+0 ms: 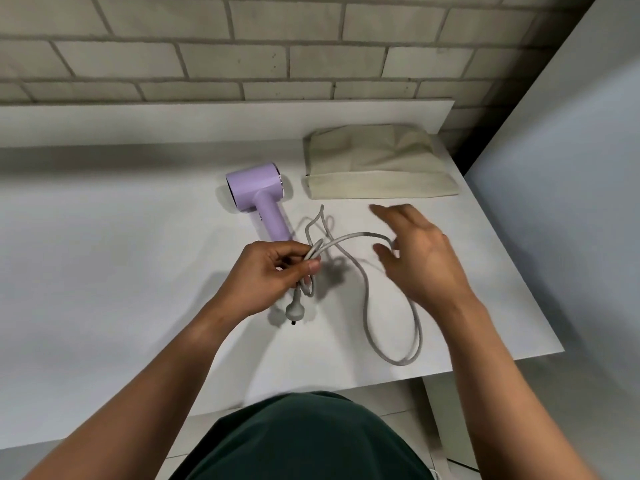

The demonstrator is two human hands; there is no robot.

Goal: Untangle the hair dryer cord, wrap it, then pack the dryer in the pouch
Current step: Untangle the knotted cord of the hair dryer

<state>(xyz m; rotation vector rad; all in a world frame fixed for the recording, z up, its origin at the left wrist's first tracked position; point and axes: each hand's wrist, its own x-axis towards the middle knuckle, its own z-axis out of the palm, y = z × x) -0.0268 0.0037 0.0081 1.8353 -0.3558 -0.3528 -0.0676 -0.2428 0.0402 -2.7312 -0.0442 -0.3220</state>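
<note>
Two hands are seen over a white table (104, 271). Several cord (367, 306) strands are gripped in the left hand (273, 271), fingers curled round them and thumb pressed on top. The plug (294, 308) hangs just below that hand. The right hand (422, 251) is blurred, with fingers spread and relaxed. A cord loop reaches them, but contact cannot be told. A long loop is laid on the table under the right wrist. The purple dryer (258, 188) is lying behind the left hand, and the beige pouch (377, 164) is flat to its right.
</note>
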